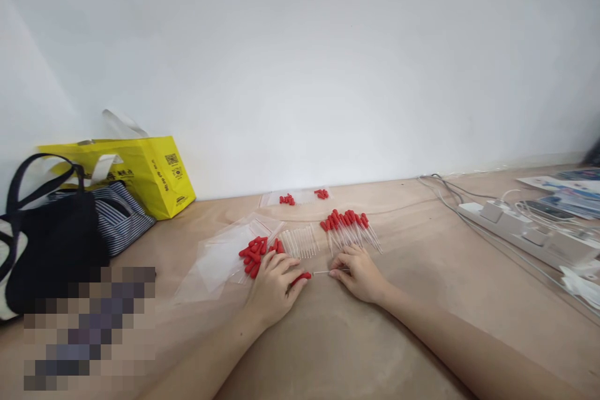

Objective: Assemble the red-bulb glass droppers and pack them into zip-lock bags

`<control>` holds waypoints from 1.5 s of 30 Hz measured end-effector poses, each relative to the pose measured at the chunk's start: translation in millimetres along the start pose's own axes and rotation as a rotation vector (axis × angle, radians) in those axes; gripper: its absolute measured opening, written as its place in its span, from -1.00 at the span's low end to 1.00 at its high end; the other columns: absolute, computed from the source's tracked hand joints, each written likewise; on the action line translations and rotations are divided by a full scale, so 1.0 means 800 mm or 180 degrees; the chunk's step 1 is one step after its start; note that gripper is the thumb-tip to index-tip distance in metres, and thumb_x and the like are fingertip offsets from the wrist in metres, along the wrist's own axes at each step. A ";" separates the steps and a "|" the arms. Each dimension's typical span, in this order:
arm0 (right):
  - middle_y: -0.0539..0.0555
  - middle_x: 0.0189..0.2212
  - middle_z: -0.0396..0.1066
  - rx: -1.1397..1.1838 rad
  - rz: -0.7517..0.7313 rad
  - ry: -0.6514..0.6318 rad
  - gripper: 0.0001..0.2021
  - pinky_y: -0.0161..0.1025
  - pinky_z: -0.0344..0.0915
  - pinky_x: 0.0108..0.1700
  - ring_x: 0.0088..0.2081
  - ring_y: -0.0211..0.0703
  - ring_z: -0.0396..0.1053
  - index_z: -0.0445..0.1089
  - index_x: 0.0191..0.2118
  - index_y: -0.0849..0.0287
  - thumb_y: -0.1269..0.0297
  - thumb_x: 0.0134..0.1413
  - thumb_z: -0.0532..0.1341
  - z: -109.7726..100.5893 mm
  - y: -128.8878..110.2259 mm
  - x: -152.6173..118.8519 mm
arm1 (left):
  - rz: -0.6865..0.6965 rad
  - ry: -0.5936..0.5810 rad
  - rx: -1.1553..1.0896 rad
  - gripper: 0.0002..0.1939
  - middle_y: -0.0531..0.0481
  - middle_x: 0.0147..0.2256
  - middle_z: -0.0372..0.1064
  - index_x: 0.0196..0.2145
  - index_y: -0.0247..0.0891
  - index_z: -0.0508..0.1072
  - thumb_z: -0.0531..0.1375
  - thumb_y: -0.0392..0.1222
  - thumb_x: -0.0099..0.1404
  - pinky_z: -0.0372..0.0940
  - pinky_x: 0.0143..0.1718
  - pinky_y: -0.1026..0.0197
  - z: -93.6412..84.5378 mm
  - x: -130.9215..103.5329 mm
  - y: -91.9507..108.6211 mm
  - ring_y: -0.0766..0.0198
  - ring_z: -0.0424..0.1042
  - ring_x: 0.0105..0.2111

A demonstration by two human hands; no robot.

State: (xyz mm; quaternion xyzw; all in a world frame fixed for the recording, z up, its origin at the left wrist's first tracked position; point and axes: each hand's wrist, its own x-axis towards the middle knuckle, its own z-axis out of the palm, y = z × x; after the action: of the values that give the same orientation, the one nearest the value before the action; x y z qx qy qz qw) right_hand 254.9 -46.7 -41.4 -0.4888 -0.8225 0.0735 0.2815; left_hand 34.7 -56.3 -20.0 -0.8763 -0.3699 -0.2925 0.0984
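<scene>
Pinched between the thumb and finger of my left hand point(275, 284) is a red rubber dropper bulb point(307, 275), its end pointing right. My right hand point(357, 274) grips a thin glass dropper tube point(321, 272), whose tip lies level with the bulb and just short of it. Loose red bulbs point(253, 254) lie in a heap beside my left hand, partly covered by it. Beyond my hands is a row of bare glass tubes point(300, 242). Droppers with red bulbs fitted point(347, 225) lie side by side past my right hand.
Clear plastic bags point(213, 262) spread out at the left. Against the wall is another bag point(302, 197) with red bulbs on it or in it. A yellow bag point(162, 175) and a black bag point(51, 250) stand far left. A power strip point(525, 234) with cables sits right.
</scene>
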 end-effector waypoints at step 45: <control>0.03 -0.48 0.34 -0.0115 -0.0975 0.0770 -0.78 -0.20 -0.06 -0.26 -0.38 -0.23 0.13 0.38 -0.24 0.08 0.38 0.09 0.02 -0.002 -0.026 -0.011 | -0.0060 0.0412 -0.0155 -0.81 0.07 -0.49 0.39 -0.41 -0.21 0.38 -0.01 -0.22 0.27 0.07 -0.08 0.06 0.001 0.004 0.015 0.30 0.35 -0.43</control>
State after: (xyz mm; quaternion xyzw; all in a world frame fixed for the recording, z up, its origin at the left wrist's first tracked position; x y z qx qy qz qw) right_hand 243.0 -64.8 -35.1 -0.3682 -0.8486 -0.0442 0.3774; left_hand 45.1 -62.5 -18.5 -0.8542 -0.3637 -0.3584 0.0980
